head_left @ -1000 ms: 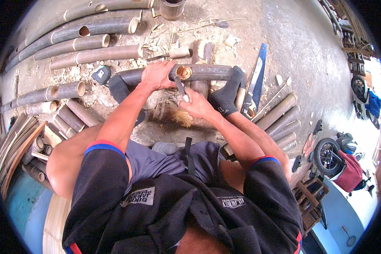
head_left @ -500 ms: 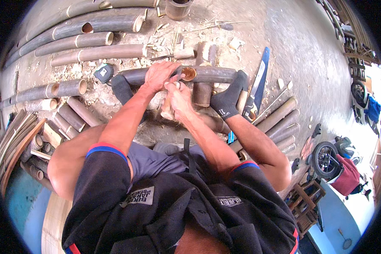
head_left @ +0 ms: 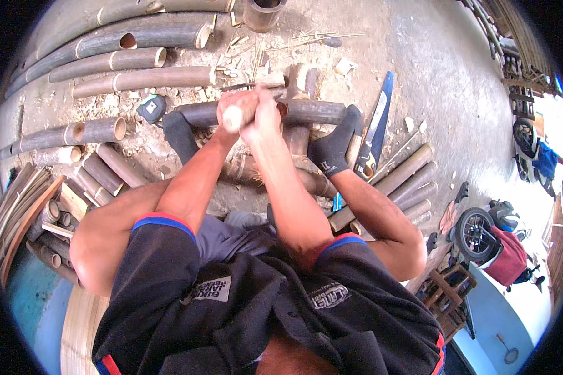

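Your right hand [head_left: 266, 115] grasps a pale, round wooden handle [head_left: 234, 117]; your left hand [head_left: 230, 100] (its grip I cannot tell) is beside it over a dark, cylindrical bamboo tube [head_left: 317, 112], upper centre of frame.

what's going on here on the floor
The person's right hand grips a wooden-handled tool over a dark bamboo pole. The left hand is close beside it at the pole, its exact grip hidden. Socked feet sit near the pole's two ends, with a handsaw by the right one.
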`<state>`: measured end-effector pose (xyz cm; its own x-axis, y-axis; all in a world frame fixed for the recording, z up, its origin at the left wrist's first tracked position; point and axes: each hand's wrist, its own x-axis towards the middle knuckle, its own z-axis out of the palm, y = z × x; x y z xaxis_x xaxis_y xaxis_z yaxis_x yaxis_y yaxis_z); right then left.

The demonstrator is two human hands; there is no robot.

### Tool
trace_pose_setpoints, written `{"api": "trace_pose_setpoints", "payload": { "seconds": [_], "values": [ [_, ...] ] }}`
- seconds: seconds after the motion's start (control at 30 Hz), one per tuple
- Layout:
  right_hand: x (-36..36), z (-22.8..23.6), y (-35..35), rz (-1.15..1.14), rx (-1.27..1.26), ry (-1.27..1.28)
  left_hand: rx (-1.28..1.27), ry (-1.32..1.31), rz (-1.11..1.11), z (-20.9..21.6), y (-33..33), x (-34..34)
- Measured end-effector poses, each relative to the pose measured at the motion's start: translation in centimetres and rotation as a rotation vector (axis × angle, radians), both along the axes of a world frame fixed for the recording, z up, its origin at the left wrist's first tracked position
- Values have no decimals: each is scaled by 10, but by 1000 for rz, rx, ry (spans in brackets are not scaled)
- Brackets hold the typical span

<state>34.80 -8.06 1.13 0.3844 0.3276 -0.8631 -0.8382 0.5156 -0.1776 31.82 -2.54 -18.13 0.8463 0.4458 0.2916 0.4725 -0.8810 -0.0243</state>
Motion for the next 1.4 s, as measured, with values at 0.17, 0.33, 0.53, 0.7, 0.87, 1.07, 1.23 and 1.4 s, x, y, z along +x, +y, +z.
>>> {"api": "trace_pose_setpoints", "payload": {
  "seconds": [0.17,0.33,0.53,0.7,0.87,1.07,1.23,1.4],
  "values": [
    [-57,-19,-96,317,-282,-243,-726,297,-299,118,8,0],
    [-45,-32,-124,430,-341,-398,-798,339,-173,131,0,6],
    [8,-32,-161,833,-382,-508,-697,240,-38,126,-17,11],
    [56,-5,-166,1092,-336,-569,-667,233,39,127,-24,16],
    [88,-8,-164,1362,-440,-580,-649,170,78,120,-26,16],
    [116,-5,-153,1569,-404,-627,-624,55,98,111,-28,14],
    [142,0,-138,1805,-388,-688,-654,81,95,118,-27,13],
    [174,-4,-113,2116,-348,-813,-629,64,32,110,-27,11]
  ]
}}
